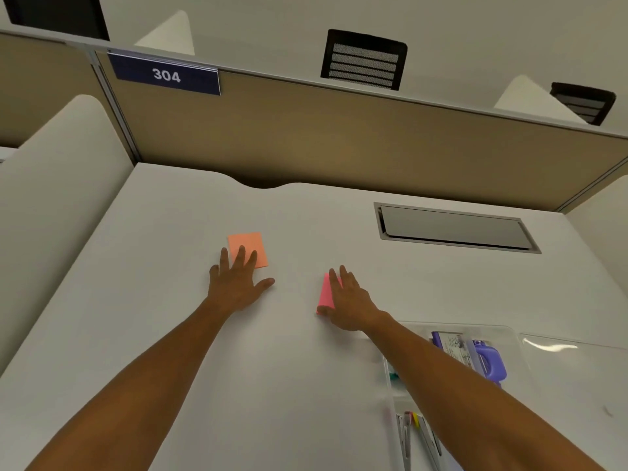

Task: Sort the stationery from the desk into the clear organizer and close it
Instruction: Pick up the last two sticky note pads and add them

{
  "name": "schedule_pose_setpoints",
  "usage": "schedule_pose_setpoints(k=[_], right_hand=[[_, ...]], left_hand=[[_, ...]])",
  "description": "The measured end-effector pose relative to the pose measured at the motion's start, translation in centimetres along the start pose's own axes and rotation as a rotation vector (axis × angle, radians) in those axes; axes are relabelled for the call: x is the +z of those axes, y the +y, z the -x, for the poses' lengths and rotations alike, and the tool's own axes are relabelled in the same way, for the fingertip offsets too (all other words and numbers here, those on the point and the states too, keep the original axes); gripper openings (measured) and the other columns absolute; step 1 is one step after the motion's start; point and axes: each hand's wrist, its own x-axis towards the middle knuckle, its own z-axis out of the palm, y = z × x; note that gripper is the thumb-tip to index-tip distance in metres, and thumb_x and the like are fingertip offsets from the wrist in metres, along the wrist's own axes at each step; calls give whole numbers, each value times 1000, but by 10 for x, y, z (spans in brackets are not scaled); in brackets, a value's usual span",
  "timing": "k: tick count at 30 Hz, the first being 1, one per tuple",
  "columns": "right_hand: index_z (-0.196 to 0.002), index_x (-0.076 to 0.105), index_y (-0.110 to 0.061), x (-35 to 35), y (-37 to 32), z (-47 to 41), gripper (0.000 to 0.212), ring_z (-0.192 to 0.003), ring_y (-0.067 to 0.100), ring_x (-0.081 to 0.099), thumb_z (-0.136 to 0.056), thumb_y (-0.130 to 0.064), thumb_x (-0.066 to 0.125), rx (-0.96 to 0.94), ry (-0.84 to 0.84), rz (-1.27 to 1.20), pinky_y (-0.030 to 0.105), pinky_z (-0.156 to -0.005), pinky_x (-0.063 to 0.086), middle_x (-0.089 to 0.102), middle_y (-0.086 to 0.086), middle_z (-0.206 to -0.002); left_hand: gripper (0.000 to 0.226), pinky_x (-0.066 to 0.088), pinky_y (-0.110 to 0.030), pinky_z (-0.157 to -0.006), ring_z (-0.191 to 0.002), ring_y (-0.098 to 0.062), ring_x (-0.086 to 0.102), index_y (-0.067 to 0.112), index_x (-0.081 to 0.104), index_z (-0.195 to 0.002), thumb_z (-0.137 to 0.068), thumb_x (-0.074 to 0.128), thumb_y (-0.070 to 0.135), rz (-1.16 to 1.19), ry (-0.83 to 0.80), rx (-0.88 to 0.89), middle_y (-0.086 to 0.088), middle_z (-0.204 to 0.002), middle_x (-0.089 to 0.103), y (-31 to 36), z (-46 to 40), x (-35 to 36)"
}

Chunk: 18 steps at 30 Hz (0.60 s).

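Hands work separately: left hand (238,283) lies flat, fingers on the orange pad (247,248); right hand (345,300) pinches the pink pad (325,292) on the desk (153,317). Better lift each pad by its edges, then carry it to the clear organizer (509,362) beside the right forearm.

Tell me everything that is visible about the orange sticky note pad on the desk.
The orange sticky note pad is a flat, pale orange rectangle of paper that lies on the white desk, slightly turned. Its top face is blank. It sits left of the pink sticky note pad and apart from it. The left hand lies flat over its near edge, with straight fingers that cover its lower part. Its thickness cannot be judged from this view.
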Motion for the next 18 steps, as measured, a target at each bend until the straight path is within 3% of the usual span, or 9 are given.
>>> schedule_pose_setpoints(k=[6, 11, 15, 18], right_hand=[[-153, 5, -8, 11, -9, -2, 82, -146, 39, 6, -95, -40, 54, 9, -12, 120, 54, -108, 33, 2, 18, -159], [-152, 4, -8, 10, -13, 9, 86, -145, 39, 7, -93, -38, 59, -19, -101, 168, 54, -110, 32, 3, 18, -158], [-150, 11, -9, 20, -14, 29, 86, -141, 37, 17, -89, -39, 64, -43, -93, 156, 53, -106, 37, 14, 17, -152], [-148, 17, -10, 31, -15, 49, 84, -138, 36, 22, -87, -39, 66, -70, -71, 158, 51, -102, 40, 20, 15, -149]], left_hand=[[65, 12, -49, -117, -146, -34, 10, 27, 25, -150, -95, 31, 61, 24, 146, 49, -3, -161, 13, -9, 21, 18], [46, 24, -47, -114, -138, -35, 33, 22, 57, -132, -93, 52, 46, 191, 236, 55, -8, -149, 42, -18, 53, 32], [31, 43, -48, -97, -112, -40, 54, 15, 74, -106, -83, 70, 35, 348, 350, 5, -12, -124, 63, -16, 96, 49], [19, 44, -44, -90, -107, -36, 52, 11, 77, -96, -80, 76, 21, 468, 400, -62, -10, -114, 64, -9, 128, 57]])
